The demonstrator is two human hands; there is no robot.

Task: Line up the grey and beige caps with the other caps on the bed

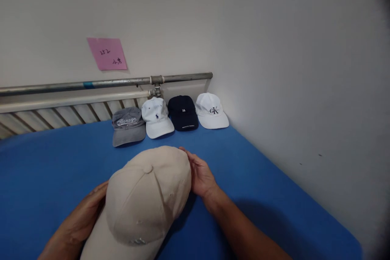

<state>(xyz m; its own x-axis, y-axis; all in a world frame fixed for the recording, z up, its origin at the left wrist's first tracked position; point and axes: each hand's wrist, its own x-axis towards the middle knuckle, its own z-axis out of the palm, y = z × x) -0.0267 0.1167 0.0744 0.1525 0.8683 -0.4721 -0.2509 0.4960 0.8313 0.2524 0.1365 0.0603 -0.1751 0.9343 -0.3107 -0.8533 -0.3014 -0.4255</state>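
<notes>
A beige baseball cap (pixel 137 195) is held up close to me, its brim toward the lower left. My left hand (pixel 87 211) grips its left side, with the fingertips hidden behind the cap. On the far right side my right hand (pixel 199 174) holds the cap's edge, fingers partly hidden. Beyond it a row of caps lies on the blue surface: a grey cap (pixel 129 126) with white lettering, a white cap (pixel 157 118) with a small dark emblem, a black cap (pixel 183 113), and a white cap (pixel 211 110) with dark "CK" letters.
The caps rest on a blue-covered table or bed (pixel 55 162) against two walls. A metal pipe (pixel 122 84) and a white radiator (pixel 73 115) run along the back. A pink note (pixel 107 54) with handwriting is stuck on the wall.
</notes>
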